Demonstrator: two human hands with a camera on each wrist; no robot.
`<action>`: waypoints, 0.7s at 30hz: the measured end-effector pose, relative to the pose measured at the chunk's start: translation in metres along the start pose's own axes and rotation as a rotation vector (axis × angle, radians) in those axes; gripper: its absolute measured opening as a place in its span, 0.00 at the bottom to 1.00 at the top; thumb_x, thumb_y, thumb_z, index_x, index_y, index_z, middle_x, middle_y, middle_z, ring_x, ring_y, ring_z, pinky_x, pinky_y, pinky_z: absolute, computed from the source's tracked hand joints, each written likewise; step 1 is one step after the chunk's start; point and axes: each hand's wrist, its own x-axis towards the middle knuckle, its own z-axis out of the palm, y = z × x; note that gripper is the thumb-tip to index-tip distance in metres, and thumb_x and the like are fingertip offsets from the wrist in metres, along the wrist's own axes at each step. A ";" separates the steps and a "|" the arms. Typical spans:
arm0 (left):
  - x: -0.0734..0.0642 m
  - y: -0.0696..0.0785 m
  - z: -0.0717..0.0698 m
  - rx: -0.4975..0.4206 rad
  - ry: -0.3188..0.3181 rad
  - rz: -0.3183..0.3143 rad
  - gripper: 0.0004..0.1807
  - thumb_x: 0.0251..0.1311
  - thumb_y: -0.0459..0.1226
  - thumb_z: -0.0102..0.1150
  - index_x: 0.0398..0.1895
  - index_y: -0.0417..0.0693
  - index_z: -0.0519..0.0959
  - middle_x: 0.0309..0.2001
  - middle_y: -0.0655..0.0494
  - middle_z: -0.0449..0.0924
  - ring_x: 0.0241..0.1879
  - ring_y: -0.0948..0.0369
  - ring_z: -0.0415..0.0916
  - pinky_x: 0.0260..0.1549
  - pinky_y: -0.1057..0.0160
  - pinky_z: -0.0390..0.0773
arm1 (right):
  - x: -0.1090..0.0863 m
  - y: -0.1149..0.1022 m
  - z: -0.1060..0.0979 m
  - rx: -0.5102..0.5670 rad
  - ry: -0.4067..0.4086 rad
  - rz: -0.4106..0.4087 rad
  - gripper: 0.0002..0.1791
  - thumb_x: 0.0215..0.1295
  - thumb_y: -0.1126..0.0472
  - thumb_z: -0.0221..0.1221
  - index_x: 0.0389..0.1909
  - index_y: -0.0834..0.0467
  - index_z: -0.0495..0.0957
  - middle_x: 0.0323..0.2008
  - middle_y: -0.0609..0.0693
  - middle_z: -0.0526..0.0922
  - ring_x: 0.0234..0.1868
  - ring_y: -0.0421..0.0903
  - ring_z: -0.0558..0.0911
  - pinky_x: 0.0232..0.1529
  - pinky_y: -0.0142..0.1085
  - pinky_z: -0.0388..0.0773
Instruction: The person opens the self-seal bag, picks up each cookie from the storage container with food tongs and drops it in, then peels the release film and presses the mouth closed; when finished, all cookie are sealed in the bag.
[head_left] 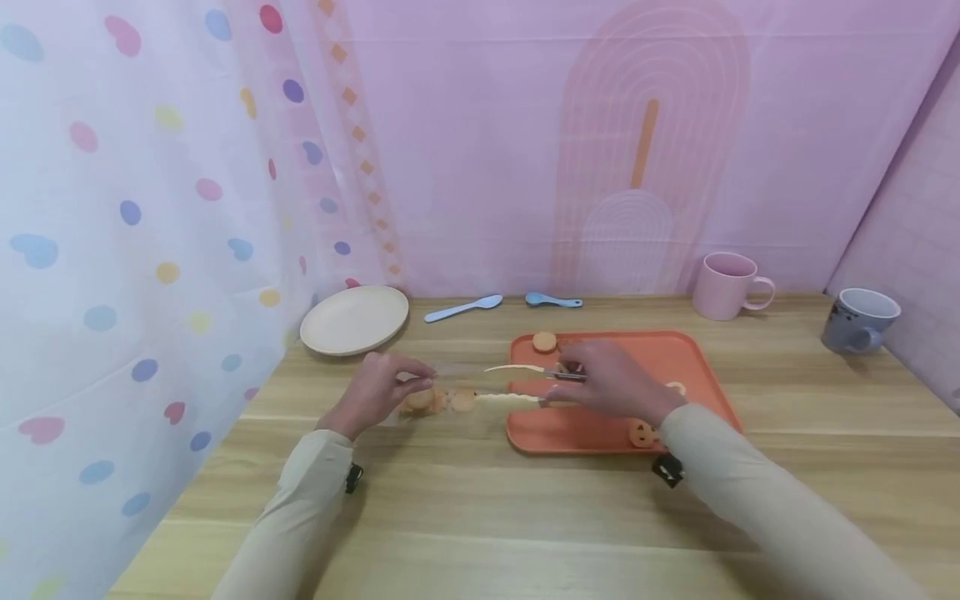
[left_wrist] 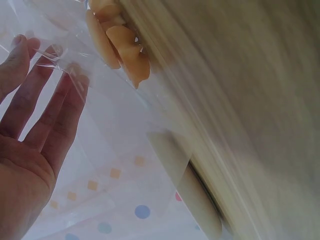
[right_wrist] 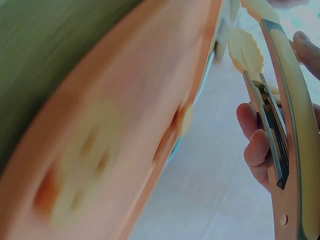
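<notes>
A clear bag (head_left: pixel 444 405) with several cookies (head_left: pixel 463 402) inside is pinched by the left hand (head_left: pixel 381 390). Toward three o'clock, the right hand (head_left: pixel 611 379) grips spread tongs (head_left: pixel 517 399). Bagging seems partly done: other cookies remain on the orange tray (head_left: pixel 656 354), also at three o'clock.

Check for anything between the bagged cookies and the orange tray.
The tongs in the right hand stretch across from the tray toward the bagged cookies; whether the clear bag also intervenes, I cannot tell.
</notes>
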 end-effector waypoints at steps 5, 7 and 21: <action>0.002 0.001 0.002 0.010 0.005 -0.005 0.06 0.58 0.33 0.69 0.37 0.40 0.89 0.39 0.47 0.91 0.42 0.50 0.89 0.38 0.57 0.89 | -0.014 0.026 -0.019 -0.059 0.014 0.080 0.25 0.53 0.40 0.72 0.20 0.50 0.70 0.18 0.41 0.65 0.21 0.37 0.65 0.22 0.29 0.59; 0.001 0.001 0.002 0.012 0.007 -0.011 0.06 0.58 0.33 0.70 0.37 0.41 0.89 0.39 0.47 0.91 0.41 0.51 0.89 0.38 0.57 0.89 | -0.018 0.035 -0.025 -0.086 0.032 0.099 0.25 0.53 0.40 0.73 0.19 0.51 0.71 0.17 0.42 0.65 0.21 0.38 0.65 0.22 0.29 0.59; -0.002 0.004 -0.002 0.014 0.001 -0.020 0.07 0.58 0.34 0.69 0.38 0.42 0.89 0.39 0.49 0.91 0.42 0.52 0.89 0.39 0.57 0.89 | -0.023 0.072 -0.047 -0.224 0.097 0.203 0.27 0.56 0.43 0.72 0.17 0.54 0.67 0.17 0.45 0.66 0.23 0.42 0.67 0.24 0.33 0.59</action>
